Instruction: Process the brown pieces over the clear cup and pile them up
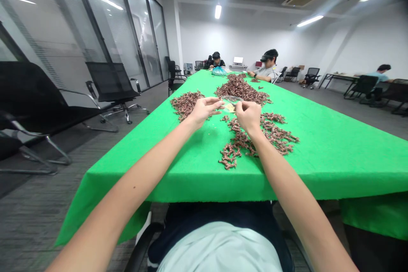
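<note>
The left hand (pixel 204 111) is loosely open beside a clear dish (pixel 232 99). The right hand (pixel 249 114) is curled (grip hidden, cannot tell), brown pieces (pixel 242 90) heaped around on the green bench (pixel 334 144).

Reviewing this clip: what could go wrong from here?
Two possible risks. The left hand and right hand are close around the clear dish, so a bump might shift or tip it. The right forearm passes by the nearest brown pieces; a careless sweep could scatter some off the green tablecloth.
</note>
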Demonstrator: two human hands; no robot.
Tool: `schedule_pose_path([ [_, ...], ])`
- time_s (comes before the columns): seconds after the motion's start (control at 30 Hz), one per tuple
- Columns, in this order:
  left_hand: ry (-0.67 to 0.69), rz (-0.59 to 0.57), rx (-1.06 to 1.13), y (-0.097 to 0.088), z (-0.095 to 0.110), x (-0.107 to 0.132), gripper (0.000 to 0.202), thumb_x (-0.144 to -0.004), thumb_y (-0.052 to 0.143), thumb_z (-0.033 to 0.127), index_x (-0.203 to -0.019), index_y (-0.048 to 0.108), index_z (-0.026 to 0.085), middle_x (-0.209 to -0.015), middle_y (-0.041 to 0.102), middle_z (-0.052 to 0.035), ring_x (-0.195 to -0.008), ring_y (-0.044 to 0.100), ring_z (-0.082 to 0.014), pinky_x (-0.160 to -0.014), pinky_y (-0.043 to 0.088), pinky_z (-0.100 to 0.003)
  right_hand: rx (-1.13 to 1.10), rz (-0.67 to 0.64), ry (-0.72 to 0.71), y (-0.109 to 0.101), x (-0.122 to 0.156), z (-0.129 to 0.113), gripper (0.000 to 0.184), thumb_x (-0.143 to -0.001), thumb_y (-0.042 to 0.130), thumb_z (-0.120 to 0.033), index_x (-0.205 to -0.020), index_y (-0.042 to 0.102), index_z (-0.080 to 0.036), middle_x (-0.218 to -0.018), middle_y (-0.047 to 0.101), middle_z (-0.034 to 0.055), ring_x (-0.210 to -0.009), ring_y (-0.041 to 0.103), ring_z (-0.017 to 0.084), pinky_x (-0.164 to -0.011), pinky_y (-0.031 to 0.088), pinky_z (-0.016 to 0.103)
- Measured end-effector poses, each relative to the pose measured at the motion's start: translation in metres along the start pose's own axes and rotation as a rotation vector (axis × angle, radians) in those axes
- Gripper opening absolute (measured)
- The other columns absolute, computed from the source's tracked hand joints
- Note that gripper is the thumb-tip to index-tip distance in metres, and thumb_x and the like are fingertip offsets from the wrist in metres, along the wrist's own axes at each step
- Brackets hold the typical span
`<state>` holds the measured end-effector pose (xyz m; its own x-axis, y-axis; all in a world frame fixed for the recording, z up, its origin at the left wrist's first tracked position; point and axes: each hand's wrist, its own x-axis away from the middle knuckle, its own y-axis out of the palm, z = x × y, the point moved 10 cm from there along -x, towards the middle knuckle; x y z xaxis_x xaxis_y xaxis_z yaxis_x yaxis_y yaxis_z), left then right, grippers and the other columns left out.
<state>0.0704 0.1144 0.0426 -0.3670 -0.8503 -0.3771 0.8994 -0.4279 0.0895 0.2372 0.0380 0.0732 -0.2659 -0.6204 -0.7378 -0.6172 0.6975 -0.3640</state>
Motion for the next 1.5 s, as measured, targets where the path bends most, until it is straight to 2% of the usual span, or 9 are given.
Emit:
schedule_pose_path([
  [0.13, 0.004, 0.23, -0.243, -0.043, -0.008, -0.009, 0.028, -0.077, 0.081, 0.034, -0.092, 0.071, 0.013, -0.098, 0.075, -0.0124, -0.09, 0.071, -0.0226, -0.087, 0.056, -0.04, -0.008, 0.011, -0.013, -0.001, 0.0, -0.001, 0.042, -0.089, 0.048, -0.033, -0.049, 0.047, -0.021, -0.049, 0.048, 0.0003, -0.049, 0.041, 0.013, -0.056, 0.03, 0.03],
  [0.3, 0.022, 0.573, -0.951, -0.11, 0.007, -0.003, 0.02, -0.081, 0.075, 0.039, -0.088, 0.074, 0.021, -0.101, 0.075, -0.0087, -0.105, 0.065, -0.0268, -0.101, 0.046, -0.042, -0.006, -0.008, -0.011, 0.002, 0.0, 0.0, 0.041, -0.089, 0.048, -0.033, -0.05, 0.048, -0.021, -0.049, 0.049, 0.0003, -0.049, 0.042, 0.014, -0.055, 0.03, 0.03],
  [0.5, -0.171, 0.722, -1.08, -0.164, -0.003, 0.011, 0.022, -0.085, 0.069, 0.038, -0.101, 0.074, 0.024, -0.12, 0.071, -0.0086, -0.116, 0.062, -0.0267, -0.101, 0.044, -0.039, -0.008, -0.002, -0.026, 0.001, 0.001, -0.003, 0.041, -0.088, 0.048, -0.032, -0.049, 0.043, -0.021, -0.048, 0.045, -0.0007, -0.048, 0.04, 0.012, -0.055, 0.029, 0.03],
  [0.63, -0.27, 0.673, -1.048, -0.174, -0.016, 0.01, 0.022, -0.085, 0.07, 0.038, -0.099, 0.073, 0.022, -0.118, 0.072, -0.0112, -0.115, 0.061, -0.0281, -0.1, 0.043, -0.041, 0.0, -0.011, -0.023, 0.002, 0.001, -0.002, 0.04, -0.088, 0.047, -0.031, -0.049, 0.041, -0.021, -0.048, 0.043, -0.0009, -0.048, 0.039, 0.013, -0.055, 0.029, 0.031],
  [0.83, -0.08, 0.568, -1.145, -0.133, 0.0, -0.001, 0.021, -0.084, 0.069, 0.035, -0.1, 0.073, 0.021, -0.119, 0.068, -0.0126, -0.119, 0.057, -0.0297, -0.103, 0.042, -0.043, 0.017, -0.02, -0.019, 0.003, 0.0, -0.001, 0.04, -0.089, 0.046, -0.032, -0.05, 0.041, -0.022, -0.049, 0.045, 0.0, -0.048, 0.04, 0.013, -0.054, 0.03, 0.031],
  [0.97, 0.088, 0.17, -1.124, -0.063, -0.01, -0.011, 0.033, -0.085, 0.066, 0.044, -0.106, 0.075, 0.02, -0.113, 0.07, -0.0127, -0.106, 0.062, -0.0295, -0.1, 0.044, -0.043, 0.006, -0.024, -0.025, 0.003, 0.0, -0.002, 0.039, -0.088, 0.047, -0.031, -0.051, 0.044, -0.022, -0.049, 0.047, 0.0, -0.049, 0.042, 0.013, -0.055, 0.03, 0.031],
  [1.1, 0.216, -0.18, -1.088, -0.003, -0.034, -0.005, 0.052, -0.09, 0.056, 0.057, -0.126, 0.069, 0.021, -0.141, 0.059, -0.014, -0.132, 0.051, -0.0321, -0.115, 0.031, -0.047, -0.003, -0.02, -0.033, 0.003, 0.001, -0.003, 0.038, -0.088, 0.048, -0.03, -0.051, 0.047, -0.021, -0.049, 0.048, -0.0005, -0.049, 0.043, 0.013, -0.056, 0.03, 0.031],
  [1.3, 0.064, -0.436, -1.084, 0.014, -0.085, 0.001, 0.052, -0.092, 0.052, 0.061, -0.132, 0.064, 0.031, -0.155, 0.049, -0.0096, -0.146, 0.035, -0.0342, -0.119, 0.013, -0.059, -0.008, -0.03, -0.028, 0.005, 0.001, -0.001, 0.036, -0.088, 0.049, -0.03, -0.053, 0.055, -0.02, -0.051, 0.052, 0.0, -0.05, 0.044, 0.014, -0.056, 0.032, 0.031],
  [1.5, 0.169, -0.387, -1.151, 0.014, -0.07, -0.002, 0.041, -0.092, 0.053, 0.055, -0.108, 0.076, 0.025, -0.116, 0.073, -0.0106, -0.121, 0.057, -0.0302, -0.111, 0.031, -0.046, -0.012, -0.02, -0.043, 0.005, 0.001, -0.002, 0.037, -0.087, 0.049, -0.029, -0.051, 0.049, -0.021, -0.05, 0.05, -0.0007, -0.05, 0.043, 0.014, -0.056, 0.031, 0.031],
])
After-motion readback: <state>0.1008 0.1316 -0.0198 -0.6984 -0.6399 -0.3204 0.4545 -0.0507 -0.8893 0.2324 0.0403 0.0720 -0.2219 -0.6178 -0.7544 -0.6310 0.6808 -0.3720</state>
